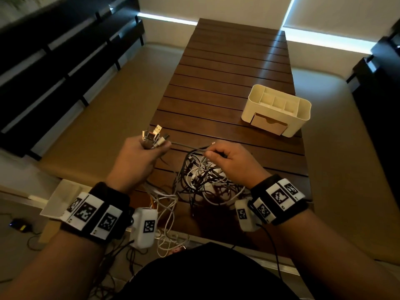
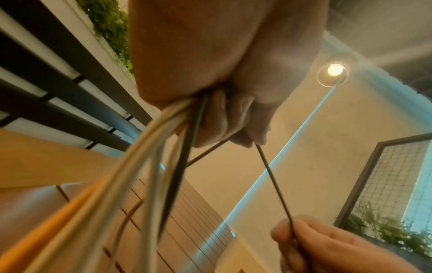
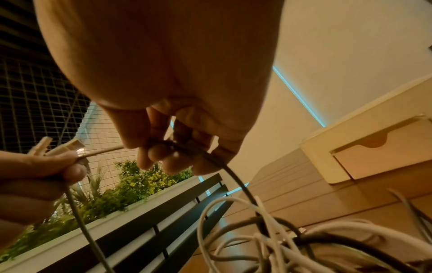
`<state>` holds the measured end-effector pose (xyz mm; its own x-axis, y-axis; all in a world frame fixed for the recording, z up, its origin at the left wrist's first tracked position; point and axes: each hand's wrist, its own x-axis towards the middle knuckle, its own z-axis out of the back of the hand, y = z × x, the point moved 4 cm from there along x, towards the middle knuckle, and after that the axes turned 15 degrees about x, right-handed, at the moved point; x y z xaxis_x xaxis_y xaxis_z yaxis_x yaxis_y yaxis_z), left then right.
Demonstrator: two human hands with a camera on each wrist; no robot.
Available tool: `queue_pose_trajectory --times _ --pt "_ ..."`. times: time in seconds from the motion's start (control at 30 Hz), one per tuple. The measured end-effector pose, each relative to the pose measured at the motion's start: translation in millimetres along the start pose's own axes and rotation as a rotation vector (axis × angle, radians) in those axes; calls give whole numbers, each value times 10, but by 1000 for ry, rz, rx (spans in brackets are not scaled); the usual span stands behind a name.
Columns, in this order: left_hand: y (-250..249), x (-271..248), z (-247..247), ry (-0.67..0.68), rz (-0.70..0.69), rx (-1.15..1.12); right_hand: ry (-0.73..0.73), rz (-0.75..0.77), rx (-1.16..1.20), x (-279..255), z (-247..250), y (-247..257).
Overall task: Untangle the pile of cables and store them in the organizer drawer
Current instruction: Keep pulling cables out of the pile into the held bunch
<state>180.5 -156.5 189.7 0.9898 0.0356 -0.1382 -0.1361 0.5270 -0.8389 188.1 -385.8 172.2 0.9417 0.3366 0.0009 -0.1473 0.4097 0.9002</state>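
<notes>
Your left hand (image 1: pixel 138 156) is raised in a fist round a bundle of cable ends (image 1: pixel 152 137), metal USB plugs fanning upward, while your right hand (image 1: pixel 229 163) pinches one thin grey cable (image 1: pixel 186 146) stretched between them above the tangled white-and-black pile (image 1: pixel 207 180) on the slatted wooden table (image 1: pixel 227 83), its one cream plastic organizer (image 1: pixel 279 109) drawer closed.

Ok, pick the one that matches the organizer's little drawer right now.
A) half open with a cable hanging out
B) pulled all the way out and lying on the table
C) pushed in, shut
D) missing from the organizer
C: the drawer sits flush in the front of the cream organizer, with no cable at it; the tangle lies apart from it on the table.
</notes>
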Motion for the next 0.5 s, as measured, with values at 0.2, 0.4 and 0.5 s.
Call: queue_pose_trajectory --times 0.2,0.4,0.5 --pt "53 -33 14 -3 19 42 -28 153 32 26 -18 336" --pt "-180 -198 -13 -87 -202 58 14 162 15 67 -100 480" --pt "-233 -249 -122 52 -289 141 10 187 51 43 -166 510"
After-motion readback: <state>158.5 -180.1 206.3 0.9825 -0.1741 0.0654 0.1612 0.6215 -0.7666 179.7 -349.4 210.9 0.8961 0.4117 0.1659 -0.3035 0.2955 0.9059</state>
